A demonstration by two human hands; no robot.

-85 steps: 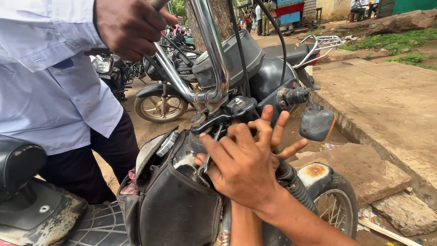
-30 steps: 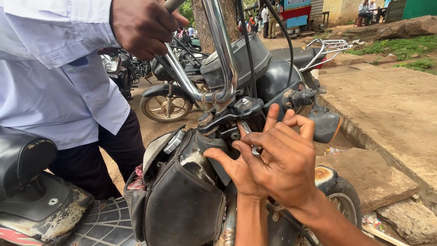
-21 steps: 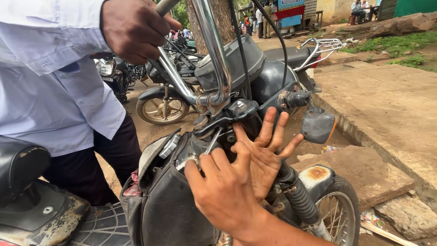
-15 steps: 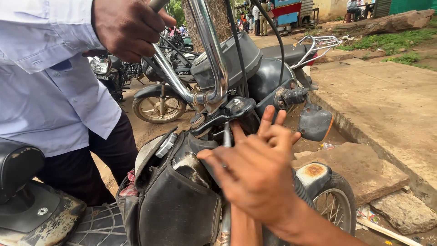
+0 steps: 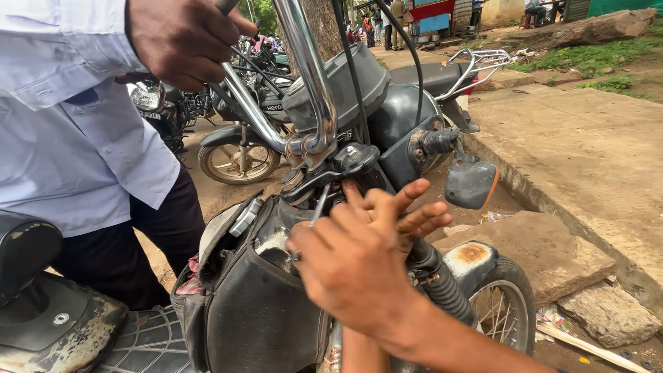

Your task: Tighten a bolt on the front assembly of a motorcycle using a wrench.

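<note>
Far left: worn black seat (image 5: 27,252) and scuffed footboard (image 5: 76,331), both cut off by the frame edge. Beside them stands another person in a light blue shirt (image 5: 69,131) and dark trousers; that person's hand (image 5: 183,38) is clenched on a handlebar grip at the top, the grip mostly hidden inside the fist.

Next: black pouch (image 5: 259,318) strapped to the moped front, just left of and below the wearer's fingers. Its flap gapes open; a bit of pinkish cloth (image 5: 195,266) pokes out at the left edge, and the rest of the contents are too dark to make out.

Centre: left hand (image 5: 349,266) is bunched, back to the camera, fingertips pinched on a thin metal tool (image 5: 319,205) that points up at the black clamp (image 5: 338,166) under the chrome handlebar (image 5: 307,76). The tool's lower end is hidden by the knuckles. Right hand (image 5: 400,211) lies behind the left, mostly covered; its fingers (image 5: 414,193) are splayed, released, pointing right, and I cannot tell what the palm touches.

Right of the fingers: dark turn indicator (image 5: 471,181), then below it the rubber fork boot (image 5: 445,293), rusty mudguard (image 5: 473,254) and spoked front wheel (image 5: 507,311), partly cut off at the bottom. Far right: stone slabs (image 5: 545,249) and kerb. Parked motorbikes behind are blurred.
</note>
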